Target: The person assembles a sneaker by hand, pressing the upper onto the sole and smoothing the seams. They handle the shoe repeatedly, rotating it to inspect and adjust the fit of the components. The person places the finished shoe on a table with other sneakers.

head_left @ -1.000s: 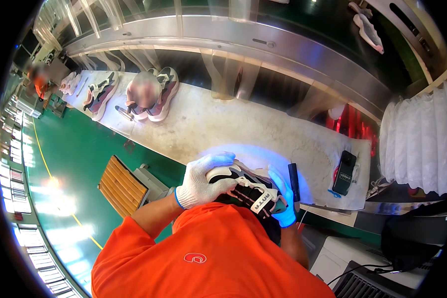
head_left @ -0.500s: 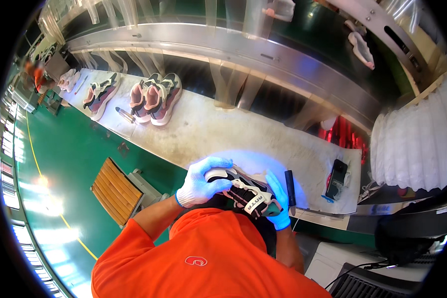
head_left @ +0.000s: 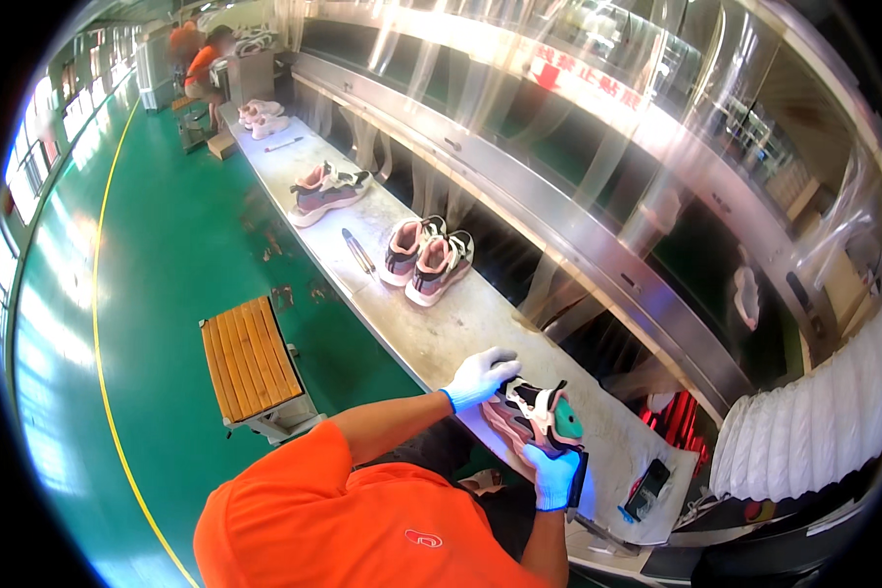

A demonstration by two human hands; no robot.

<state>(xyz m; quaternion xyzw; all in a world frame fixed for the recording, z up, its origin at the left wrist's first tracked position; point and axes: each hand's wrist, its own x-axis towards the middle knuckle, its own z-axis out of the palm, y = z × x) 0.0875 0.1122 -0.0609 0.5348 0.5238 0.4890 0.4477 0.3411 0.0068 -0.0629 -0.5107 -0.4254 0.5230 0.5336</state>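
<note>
A sneaker (head_left: 525, 421) in pink, black and cream, with green inside its opening, is held tilted over the near edge of the workbench. My left hand (head_left: 482, 379), in a white glove with a blue cuff, is closed at the toe end. My right hand (head_left: 551, 476), gloved the same way, grips the heel end from the near side, its fingers partly hidden beneath the shoe. A dark bar-shaped handle (head_left: 578, 478) stands just right of that hand. Farther left on the bench, a pair of matching sneakers (head_left: 441, 267) stands side by side, with another single sneaker (head_left: 328, 191) beyond.
The long pale workbench (head_left: 519, 328) runs along a metal-framed conveyor (head_left: 597, 257) hung with clear plastic strips. A pen-like tool (head_left: 358, 252) and a phone (head_left: 648, 489) lie on it. A slatted wooden stool (head_left: 250, 358) is at left, a white ribbed duct (head_left: 803, 412) at right. People work far left.
The view has swung left. The sneaker has turned in my hands, so its opening now faces up and right. My left hand has shifted along the toe end; my right hand still grips the heel.
</note>
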